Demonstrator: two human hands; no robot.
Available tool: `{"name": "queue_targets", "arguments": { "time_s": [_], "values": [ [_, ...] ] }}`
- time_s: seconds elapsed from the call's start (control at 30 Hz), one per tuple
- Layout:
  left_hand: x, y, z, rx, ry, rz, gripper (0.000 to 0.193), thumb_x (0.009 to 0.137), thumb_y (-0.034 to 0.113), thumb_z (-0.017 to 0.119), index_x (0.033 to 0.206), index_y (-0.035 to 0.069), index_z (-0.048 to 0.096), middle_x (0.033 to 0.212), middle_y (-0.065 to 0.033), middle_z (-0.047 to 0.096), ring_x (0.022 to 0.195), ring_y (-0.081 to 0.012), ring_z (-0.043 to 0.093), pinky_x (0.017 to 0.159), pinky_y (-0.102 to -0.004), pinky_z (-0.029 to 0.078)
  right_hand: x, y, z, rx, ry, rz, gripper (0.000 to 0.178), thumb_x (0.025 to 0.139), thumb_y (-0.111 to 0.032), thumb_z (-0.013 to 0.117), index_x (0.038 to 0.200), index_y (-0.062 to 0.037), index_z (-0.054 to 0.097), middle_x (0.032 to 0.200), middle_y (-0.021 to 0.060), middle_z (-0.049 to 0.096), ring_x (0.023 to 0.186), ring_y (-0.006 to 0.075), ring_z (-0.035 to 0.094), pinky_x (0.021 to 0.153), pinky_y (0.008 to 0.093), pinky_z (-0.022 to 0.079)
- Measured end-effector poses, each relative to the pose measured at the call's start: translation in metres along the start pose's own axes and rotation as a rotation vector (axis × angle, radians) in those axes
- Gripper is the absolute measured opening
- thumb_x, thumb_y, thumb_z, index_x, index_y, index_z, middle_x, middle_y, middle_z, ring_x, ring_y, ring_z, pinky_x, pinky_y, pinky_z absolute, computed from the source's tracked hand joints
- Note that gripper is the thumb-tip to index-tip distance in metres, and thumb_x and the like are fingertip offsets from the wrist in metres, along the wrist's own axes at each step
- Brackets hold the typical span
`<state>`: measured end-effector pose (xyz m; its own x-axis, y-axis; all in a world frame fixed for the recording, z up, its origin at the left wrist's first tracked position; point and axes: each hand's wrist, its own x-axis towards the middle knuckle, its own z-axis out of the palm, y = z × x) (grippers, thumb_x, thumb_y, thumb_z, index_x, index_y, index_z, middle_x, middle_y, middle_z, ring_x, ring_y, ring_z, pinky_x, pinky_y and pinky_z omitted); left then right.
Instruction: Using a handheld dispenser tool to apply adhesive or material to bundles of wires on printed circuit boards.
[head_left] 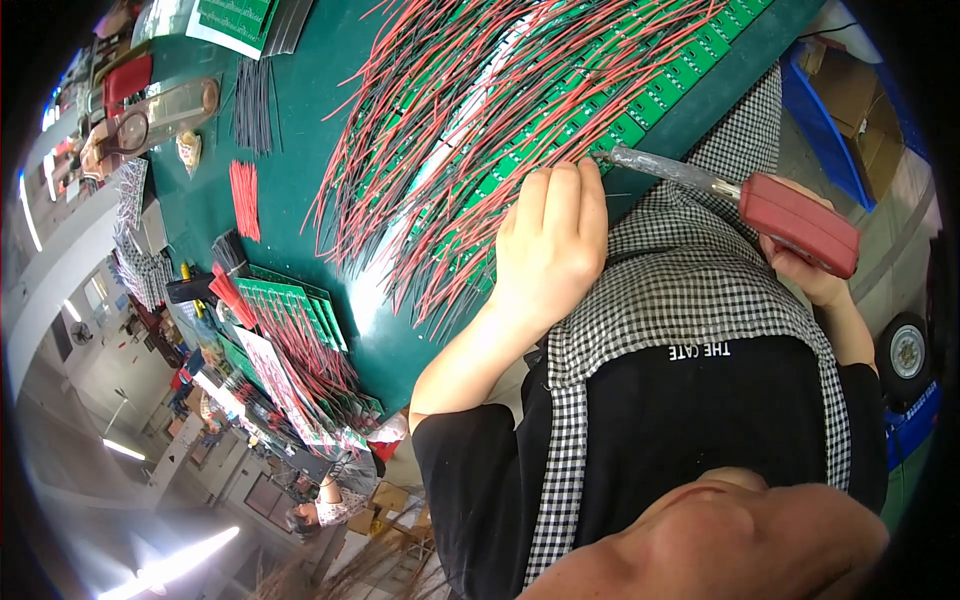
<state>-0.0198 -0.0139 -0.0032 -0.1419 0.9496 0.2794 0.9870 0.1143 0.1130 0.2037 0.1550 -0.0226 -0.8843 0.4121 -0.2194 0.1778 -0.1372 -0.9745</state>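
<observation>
Panels of green circuit boards (655,92) lie on the green table, covered with many thin red and black wires (470,130). At the panels' near edge my left hand (553,235) is closed, its fingertips pinched together by the wire ends. What they pinch is hidden. My right hand (805,275) is wrapped round the red handle of a soldering iron (800,225). The iron's long metal shaft points left, and its tip is at the board edge, close beside my left fingertips.
On the green table (300,190) lie a bundle of black wires (254,105) and a bundle of red wires (244,200). Stacked wired boards (295,315) stand at the left edge. To the right are a blue bin with cardboard (845,110) and a wheel (907,350). Another person (330,505) is far off.
</observation>
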Motion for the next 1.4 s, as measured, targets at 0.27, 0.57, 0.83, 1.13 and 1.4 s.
{"name": "queue_targets", "arguments": {
  "time_s": [0.27,0.57,0.83,1.13,1.4],
  "values": [
    [-0.005,0.0,-0.002,0.053,-0.057,-0.004,0.025,0.065,0.004,0.053,0.088,-0.006,0.054,0.075,-0.0079,0.048,0.067,-0.0174,0.05,0.049,-0.0223,0.043,-0.001,0.011,0.006,0.27,-0.049,0.075,0.069,0.068,-0.016,0.069,0.123,0.0049,0.033,0.094,0.0106,0.056,0.068,0.0053,0.049,0.062,0.0164,0.041],
    [0.002,0.0,-0.003,0.015,-0.038,0.01,0.025,0.065,0.003,0.053,0.088,-0.006,0.055,0.075,-0.0086,0.048,0.068,-0.0178,0.05,0.05,-0.0225,0.044,0.0,-0.009,0.002,0.065,0.008,0.062,0.066,0.066,-0.019,0.071,0.119,0.006,0.039,0.089,0.0065,0.054,0.069,0.0065,0.05,0.062,0.0173,0.042],
    [0.004,0.0,-0.002,-0.001,-0.04,0.02,0.025,0.065,0.003,0.052,0.088,-0.007,0.055,0.077,-0.0096,0.049,0.069,-0.0186,0.05,0.051,-0.0225,0.044,0.0,-0.009,-0.003,-0.284,-0.051,-0.147,0.071,0.068,-0.032,0.069,0.12,0.0047,0.038,0.101,0.0127,0.055,0.072,0.012,0.053,0.06,0.0201,0.042],
    [-0.002,0.0,-0.003,0.051,-0.038,0.023,0.024,0.065,0.003,0.053,0.087,-0.007,0.055,0.078,-0.0099,0.05,0.069,-0.0188,0.05,0.051,-0.0224,0.044,-0.012,0.016,-0.002,0.157,-0.014,0.007,0.079,0.071,-0.032,0.066,0.128,0.0021,0.023,0.103,0.0133,0.054,0.057,0.0084,0.043,0.051,0.0189,0.035],
    [0.008,0.003,-0.003,-0.018,0.009,-0.007,0.024,0.064,0.004,0.054,0.086,-0.004,0.056,0.077,-0.0082,0.051,0.07,-0.018,0.052,0.051,-0.0224,0.044,-0.012,0.008,-0.007,0.182,-0.052,0.035,0.075,0.073,-0.028,0.066,0.127,0.0026,0.025,0.102,0.0135,0.054,0.058,0.0082,0.043,0.052,0.0181,0.035]
  ]
}}
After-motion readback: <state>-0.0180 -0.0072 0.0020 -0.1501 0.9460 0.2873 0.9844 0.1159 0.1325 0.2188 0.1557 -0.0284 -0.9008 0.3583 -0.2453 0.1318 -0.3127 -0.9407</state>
